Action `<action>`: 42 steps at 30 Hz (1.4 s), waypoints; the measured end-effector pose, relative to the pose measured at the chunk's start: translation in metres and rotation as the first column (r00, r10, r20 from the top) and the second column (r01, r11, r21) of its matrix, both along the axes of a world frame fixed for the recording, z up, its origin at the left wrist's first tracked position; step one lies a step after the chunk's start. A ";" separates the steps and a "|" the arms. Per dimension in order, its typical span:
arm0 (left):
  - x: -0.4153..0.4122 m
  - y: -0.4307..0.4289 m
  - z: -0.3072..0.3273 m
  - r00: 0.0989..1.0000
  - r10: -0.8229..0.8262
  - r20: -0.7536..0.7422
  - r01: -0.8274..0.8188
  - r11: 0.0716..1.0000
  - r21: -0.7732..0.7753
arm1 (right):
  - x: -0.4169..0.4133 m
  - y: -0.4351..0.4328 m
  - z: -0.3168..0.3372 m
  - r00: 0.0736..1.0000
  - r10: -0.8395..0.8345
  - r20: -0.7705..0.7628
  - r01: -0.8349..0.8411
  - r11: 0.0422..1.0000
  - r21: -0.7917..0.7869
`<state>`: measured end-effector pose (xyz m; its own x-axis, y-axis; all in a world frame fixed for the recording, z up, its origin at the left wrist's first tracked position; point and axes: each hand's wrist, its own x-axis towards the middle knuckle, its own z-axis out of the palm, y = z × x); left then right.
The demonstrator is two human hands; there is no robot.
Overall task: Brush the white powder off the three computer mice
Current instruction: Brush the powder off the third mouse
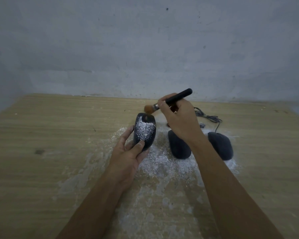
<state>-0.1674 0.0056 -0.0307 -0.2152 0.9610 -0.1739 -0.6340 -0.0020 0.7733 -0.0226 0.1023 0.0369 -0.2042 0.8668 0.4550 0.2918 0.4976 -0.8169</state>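
The dusted mouse (pixel 144 131) is the landmark: it is lifted off the table (pixel 41 135), long axis running away from the person, clamped at its near end by the left hand (pixel 128 152). The right hand (pixel 178 118) is closed around a brush (pixel 169 100), whose bristles hover just beyond the mouse's far end, seemingly not touching. The stroke should come toward the person. Two cleaner-looking mice (pixel 179 147) lie to its right amid spilled powder (pixel 162 163).

Black mouse (pixel 144 131) speckled white; brush (pixel 169 100) black, bristles orange-brown
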 end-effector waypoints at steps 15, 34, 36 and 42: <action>-0.003 0.001 -0.003 1.000 -0.010 0.021 0.011 1.000 -0.012 | 0.003 0.010 -0.015 0.985 -0.171 0.027 0.172 0.984 -0.041; -0.001 0.001 0.001 0.998 0.017 0.068 -0.015 1.000 -0.025 | 0.009 0.005 -0.007 0.989 0.039 0.142 -0.032 0.998 -0.054; -0.001 0.002 0.002 0.996 0.025 0.082 -0.022 0.999 -0.032 | 0.010 0.006 -0.007 0.995 0.022 0.101 -0.016 0.998 -0.057; -0.002 0.002 0.001 0.996 0.032 0.085 -0.030 0.999 -0.020 | 0.010 0.005 -0.006 0.990 0.037 0.133 -0.030 0.998 -0.056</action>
